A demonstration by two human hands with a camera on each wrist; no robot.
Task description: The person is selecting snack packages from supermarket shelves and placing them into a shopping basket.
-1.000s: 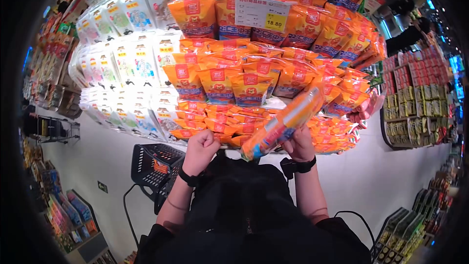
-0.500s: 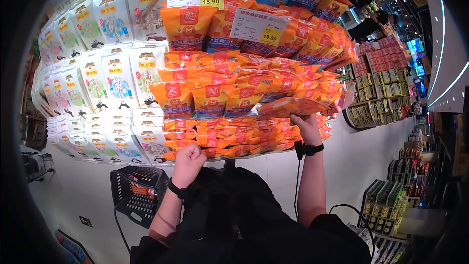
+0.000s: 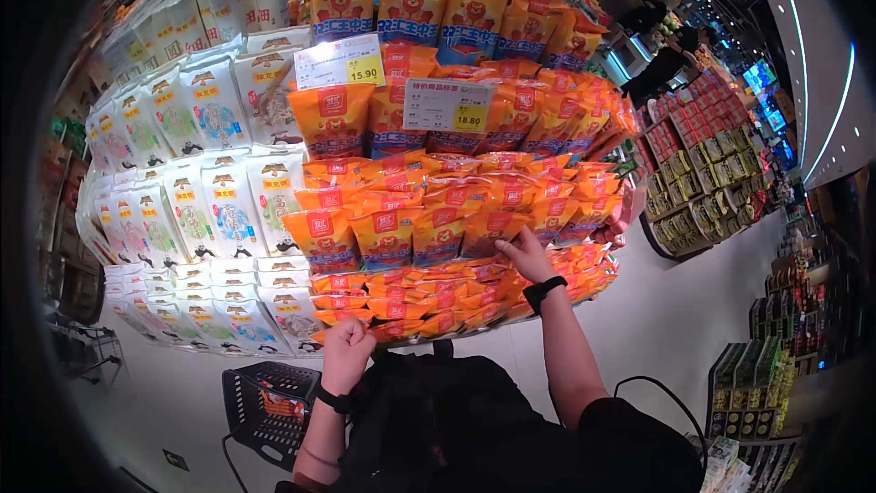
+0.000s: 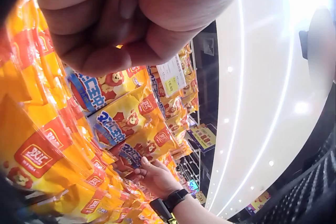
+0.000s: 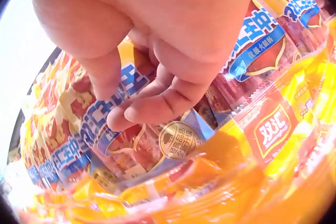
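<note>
In the head view, my right hand (image 3: 529, 256) reaches to an orange bag of ham sausages (image 3: 493, 230) standing in the lower upright row. Close up, my right hand's bent fingertips (image 5: 122, 116) and thumb lie against the bag's printed front (image 5: 139, 145), a small gap between them. My left hand (image 3: 349, 347) is held curled at the front edge of the display, with nothing visible in it. In the left wrist view its curled fingers (image 4: 97, 32) fill the top, and the right hand (image 4: 157, 179) shows beyond, at the bags.
White packs (image 3: 228, 210) fill the display's left side. Price cards (image 3: 447, 108) stand above the orange bags. A dark shopping basket (image 3: 260, 402) with an orange-red pack (image 3: 283, 402) inside sits on the floor at left. Another stocked shelf (image 3: 698, 183) stands to the right.
My right hand has carried a bag of ham sausages from in front of me into the upright row, where the bag now stands. The left hand has stayed curled near the display's edge.
</note>
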